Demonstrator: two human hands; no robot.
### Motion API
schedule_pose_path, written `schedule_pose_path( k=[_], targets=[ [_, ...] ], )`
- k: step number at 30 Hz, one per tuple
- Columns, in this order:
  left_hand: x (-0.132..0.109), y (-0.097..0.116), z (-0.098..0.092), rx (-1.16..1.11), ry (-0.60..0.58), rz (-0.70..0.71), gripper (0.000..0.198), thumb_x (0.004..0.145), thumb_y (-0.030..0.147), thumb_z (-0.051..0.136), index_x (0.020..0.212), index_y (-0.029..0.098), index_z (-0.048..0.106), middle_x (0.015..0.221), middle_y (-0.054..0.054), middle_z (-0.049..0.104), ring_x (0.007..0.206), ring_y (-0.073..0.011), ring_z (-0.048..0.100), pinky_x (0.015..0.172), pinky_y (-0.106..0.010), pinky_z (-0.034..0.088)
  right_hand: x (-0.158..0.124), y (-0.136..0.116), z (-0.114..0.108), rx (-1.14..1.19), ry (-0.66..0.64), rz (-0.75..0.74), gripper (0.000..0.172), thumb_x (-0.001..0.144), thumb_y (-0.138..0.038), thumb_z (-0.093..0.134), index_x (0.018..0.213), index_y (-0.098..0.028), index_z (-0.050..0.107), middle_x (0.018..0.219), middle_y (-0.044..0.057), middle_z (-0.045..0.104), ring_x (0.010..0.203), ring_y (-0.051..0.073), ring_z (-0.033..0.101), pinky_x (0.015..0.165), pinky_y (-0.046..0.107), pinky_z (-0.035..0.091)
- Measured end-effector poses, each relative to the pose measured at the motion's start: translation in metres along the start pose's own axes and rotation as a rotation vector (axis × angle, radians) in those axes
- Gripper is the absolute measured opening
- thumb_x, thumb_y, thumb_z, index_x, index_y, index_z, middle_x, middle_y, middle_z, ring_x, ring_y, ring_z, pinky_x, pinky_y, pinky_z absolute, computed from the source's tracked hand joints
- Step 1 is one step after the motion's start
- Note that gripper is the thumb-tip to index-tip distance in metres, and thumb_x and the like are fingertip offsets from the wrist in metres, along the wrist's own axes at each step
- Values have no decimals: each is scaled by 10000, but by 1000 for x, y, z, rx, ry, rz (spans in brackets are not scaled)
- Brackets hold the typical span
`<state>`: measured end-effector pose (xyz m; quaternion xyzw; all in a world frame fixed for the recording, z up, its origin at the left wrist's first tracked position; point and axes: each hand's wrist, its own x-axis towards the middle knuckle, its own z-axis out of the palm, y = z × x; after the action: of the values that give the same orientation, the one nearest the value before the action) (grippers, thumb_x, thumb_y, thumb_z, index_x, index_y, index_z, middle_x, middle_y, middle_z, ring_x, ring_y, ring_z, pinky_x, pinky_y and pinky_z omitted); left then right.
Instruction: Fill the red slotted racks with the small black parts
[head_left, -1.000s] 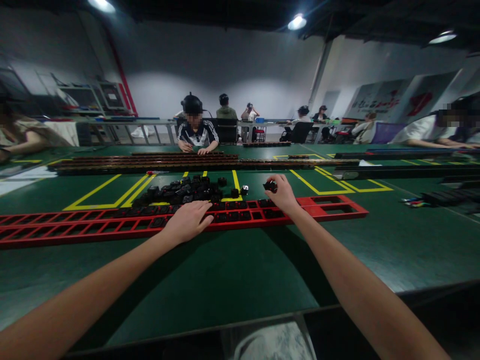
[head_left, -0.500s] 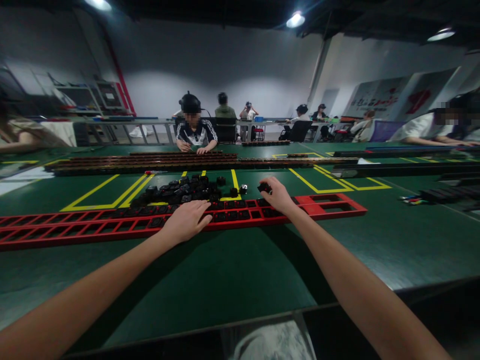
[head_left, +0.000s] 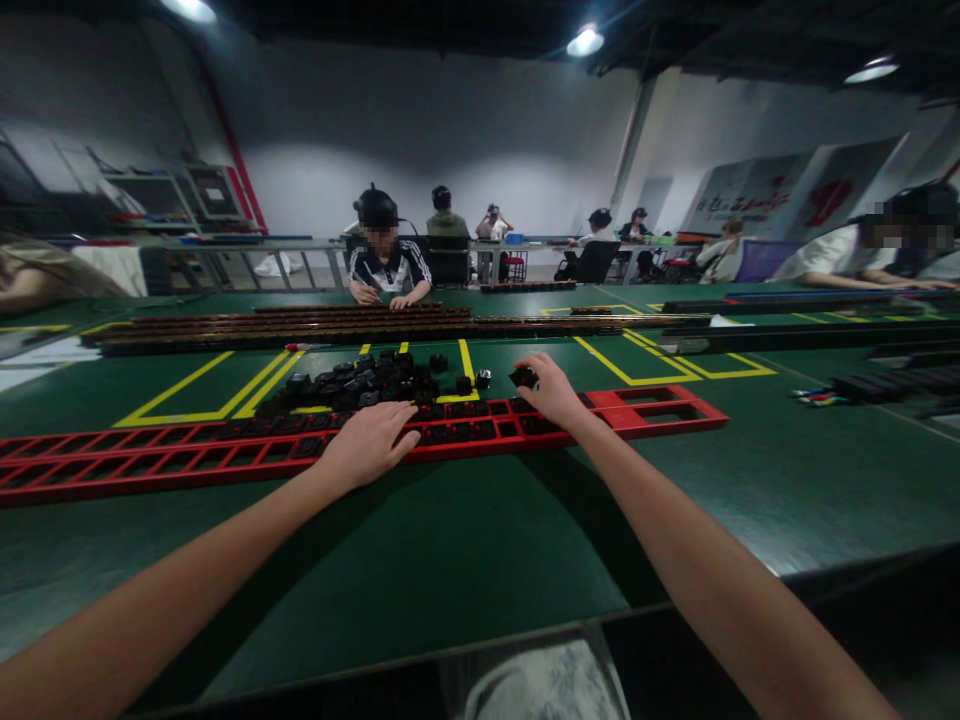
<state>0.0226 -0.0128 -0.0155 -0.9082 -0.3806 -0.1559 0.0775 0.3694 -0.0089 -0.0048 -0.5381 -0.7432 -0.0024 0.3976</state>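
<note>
A long red frame (head_left: 97,466) with two rows of rectangular openings lies across the green table. Small black square parts (head_left: 461,432) sit in several of its openings near the middle. My left hand (head_left: 367,443) rests palm down over the frame with its fingers stretched out, holding nothing I can see. Between the thumb and fingers of my right hand (head_left: 553,390) is a small black square part (head_left: 523,377), held tilted just above the frame's far side. Loose black parts (head_left: 367,380) lie heaped behind the frame, and a shiny silver-faced one (head_left: 483,379) stands nearby.
Long dark brown strips (head_left: 300,325) are stacked across the table behind the heap. Yellow tape lines (head_left: 637,380) mark the tabletop. Wires with coloured ends (head_left: 814,397) lie at the right. A person (head_left: 386,262) works at the table's far side.
The whole view has shifted slightly to the left. Both hands keep nearly the same place on the frame, and the black part in my right hand has turned a little.
</note>
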Motion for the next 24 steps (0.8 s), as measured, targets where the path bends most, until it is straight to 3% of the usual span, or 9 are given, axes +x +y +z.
schedule_pose_path(
  k=[6, 13, 17, 21, 24],
  targets=[
    [1, 0, 0, 21, -8, 2, 503, 1001, 418, 390, 1343, 113, 599, 1407, -153, 594, 1321, -287, 545, 1129, -441, 414, 0, -1, 0, 6, -4, 21, 389, 734, -122, 655, 1114, -190, 609, 1135, 91, 610, 1049, 234, 597, 930, 413, 511],
    [0, 0, -1, 29, -15, 2, 500, 1004, 419, 383, 1346, 121, 595, 1408, -146, 594, 1326, -277, 539, 1135, -425, 404, 0, -6, -1, 31, -34, 113, 330, 800, -322, 719, 1086, -194, 615, 973, 55, 675, 838, 203, 627, 817, 383, 531],
    [0, 0, -1, 39, -20, 1, 515, 1012, 433, 368, 1356, 120, 588, 1417, -142, 587, 1327, -279, 536, 1132, -427, 405, 2, 0, -11, 26, 38, 134, 355, 809, -372, 695, 1105, -190, 624, 1048, 90, 662, 797, 198, 632, 786, 387, 544],
    [1, 0, -1, 48, -34, 12, 534, 1015, 422, 364, 1366, 82, 579, 1421, -162, 578, 1324, -290, 537, 1131, -439, 406, 6, 12, -23, 293, 86, 330, 402, 805, -320, 642, 1184, -219, 556, 917, 36, 646, 647, 166, 652, 608, 318, 546],
    [1, 0, 0, 60, -27, 14, 530, 1018, 421, 359, 1364, 88, 581, 1419, -157, 582, 1320, -285, 540, 1134, -431, 404, 9, 19, -30, 523, 85, 457, 371, 748, -208, 633, 1111, -213, 558, 876, 18, 628, 649, 156, 673, 571, 271, 533]
  ],
)
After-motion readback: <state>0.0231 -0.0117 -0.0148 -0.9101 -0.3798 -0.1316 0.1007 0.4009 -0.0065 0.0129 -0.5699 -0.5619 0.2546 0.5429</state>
